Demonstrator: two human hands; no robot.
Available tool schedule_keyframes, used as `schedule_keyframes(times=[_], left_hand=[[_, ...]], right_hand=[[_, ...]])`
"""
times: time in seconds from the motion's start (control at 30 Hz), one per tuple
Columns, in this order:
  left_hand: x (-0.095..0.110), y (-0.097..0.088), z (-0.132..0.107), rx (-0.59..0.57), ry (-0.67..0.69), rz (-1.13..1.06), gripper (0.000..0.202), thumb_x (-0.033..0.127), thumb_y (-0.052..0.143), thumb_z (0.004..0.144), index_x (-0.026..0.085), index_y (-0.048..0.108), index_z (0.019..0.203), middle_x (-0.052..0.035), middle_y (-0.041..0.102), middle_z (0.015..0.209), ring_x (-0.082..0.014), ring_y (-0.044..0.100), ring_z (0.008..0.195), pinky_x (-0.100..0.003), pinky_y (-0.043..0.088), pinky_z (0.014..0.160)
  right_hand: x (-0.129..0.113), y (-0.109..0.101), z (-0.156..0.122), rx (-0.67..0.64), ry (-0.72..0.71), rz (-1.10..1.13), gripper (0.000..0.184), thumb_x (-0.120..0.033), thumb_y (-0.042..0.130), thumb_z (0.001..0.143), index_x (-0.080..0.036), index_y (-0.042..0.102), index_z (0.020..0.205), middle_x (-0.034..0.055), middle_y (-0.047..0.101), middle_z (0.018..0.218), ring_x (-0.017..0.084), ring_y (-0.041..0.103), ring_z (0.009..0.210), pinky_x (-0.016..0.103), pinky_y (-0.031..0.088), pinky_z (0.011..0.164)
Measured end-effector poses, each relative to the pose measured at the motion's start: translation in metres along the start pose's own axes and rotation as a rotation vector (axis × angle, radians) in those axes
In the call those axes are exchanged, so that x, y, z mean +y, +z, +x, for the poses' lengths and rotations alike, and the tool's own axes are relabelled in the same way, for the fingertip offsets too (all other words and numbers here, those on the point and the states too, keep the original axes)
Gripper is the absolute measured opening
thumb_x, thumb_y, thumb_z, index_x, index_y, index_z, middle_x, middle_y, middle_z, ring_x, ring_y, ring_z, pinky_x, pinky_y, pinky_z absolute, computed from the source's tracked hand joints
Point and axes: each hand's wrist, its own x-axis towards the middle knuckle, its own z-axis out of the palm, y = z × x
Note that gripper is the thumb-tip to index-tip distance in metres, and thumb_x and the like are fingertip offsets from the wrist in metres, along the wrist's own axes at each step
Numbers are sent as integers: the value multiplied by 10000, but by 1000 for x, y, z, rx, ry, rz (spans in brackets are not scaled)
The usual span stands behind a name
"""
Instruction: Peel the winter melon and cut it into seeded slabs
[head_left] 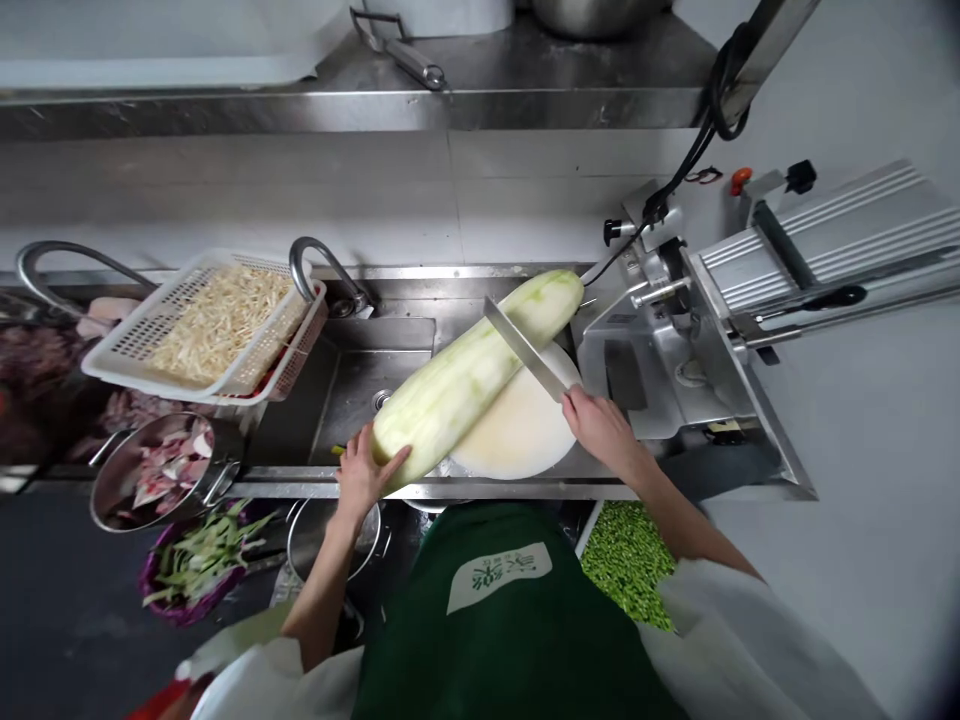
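- The left hand (365,470) lay on the near, lower-left end of a long peeled pale-green gourd (465,380). Its fingers were spread and flat against the skin, not curled round it.
- The right hand (604,428) was closed firmly round the handle of a knife (521,348). The blade ran up and to the left, crossing the upper part of the gourd and resting on or just above its surface. Whether the edge had entered the flesh could not be told.
- The gourd lay diagonally, its far end pointing up and to the right. Its middle was over a round white cutting board (525,435), and its near end overhung the board towards the sink (352,385).
- The board sat on the steel counter edge at the sink's right side.
- A metal slicing machine (675,340) stood just to the right of the board.
- A white perforated basket (135,345) holding pale shreds (221,320) rested over the left end of the sink, beside a curved faucet (315,260).
- Below the counter on the left stood a metal bowl (120,490) of pinkish cut pieces and a purple basin (169,600) of green strips.
- Chopped green pieces (626,560) lay low on the right, beside the person's green apron (502,620).
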Motion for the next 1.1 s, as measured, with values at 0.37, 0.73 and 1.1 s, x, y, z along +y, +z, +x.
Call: schedule_keyframes(times=[0.37, 0.73, 1.1], left_hand=[[-3, 6, -20, 53, -149, -70, 856, 664, 672, 908, 250, 476, 1631, -207, 521, 1593, -477, 525, 1418, -683, 439, 1146], [-46, 21, -19, 95, -112, -276, 1005, 794, 690, 773, 184, 561, 1562, -193, 613, 1413, -400, 624, 1304, -544, 485, 1171], [-34, -1, -8, 173, -104, -289, 811, 749, 633, 852, 151, 677, 1397, -190, 689, 1352, -381, 654, 1281, -513, 504, 1158]], right_hand=[[-27, -27, 78, -98, -131, 17, 388, -273, 286, 1151, -90, 599, 1290, 211, 781, 1108, 326, 776, 1054, 345, 508, 826], [-27, -27, 84, -119, -124, -4, 390, -292, 280, 1151, -109, 608, 1255, 203, 783, 1114, 320, 776, 1070, 335, 511, 838], [-31, -21, 90, -137, -123, -62, 382, -284, 286, 1151, -94, 600, 1255, 221, 775, 1096, 317, 773, 1058, 341, 516, 854]])
